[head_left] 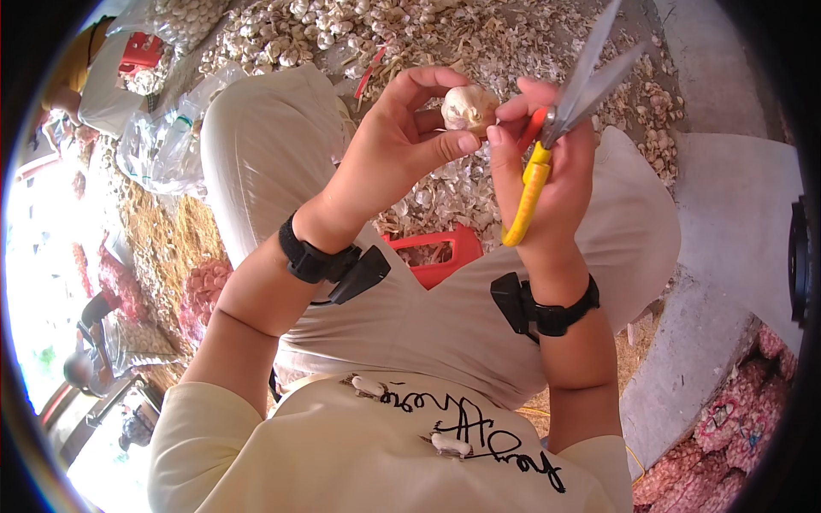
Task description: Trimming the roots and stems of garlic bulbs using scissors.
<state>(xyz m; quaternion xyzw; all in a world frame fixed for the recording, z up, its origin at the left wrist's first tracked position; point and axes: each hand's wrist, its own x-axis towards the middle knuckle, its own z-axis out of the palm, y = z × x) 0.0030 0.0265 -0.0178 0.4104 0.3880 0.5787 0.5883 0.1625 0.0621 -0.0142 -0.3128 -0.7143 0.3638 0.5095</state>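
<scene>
A whole garlic bulb [469,109] is pinched between the thumb and fingers of my left hand [406,124]. My right hand [556,184] carries a pair of scissors [536,184] with yellow and orange handles. The scissor blades stick up and away, slightly apart, above the right hand. The right thumb and fingertips come up against the right side of the bulb, and whether they grip it too is hard to make out. Both hands are raised over my lap, close together.
Between my knees sits a red plastic piece with an opening [440,256]. Garlic bulbs and loose skins [282,34] cover the ground ahead. Clear plastic bags [162,141] lie at the left. Filled pink net sacks [727,419] stand at lower right, beside a grey slab [684,359].
</scene>
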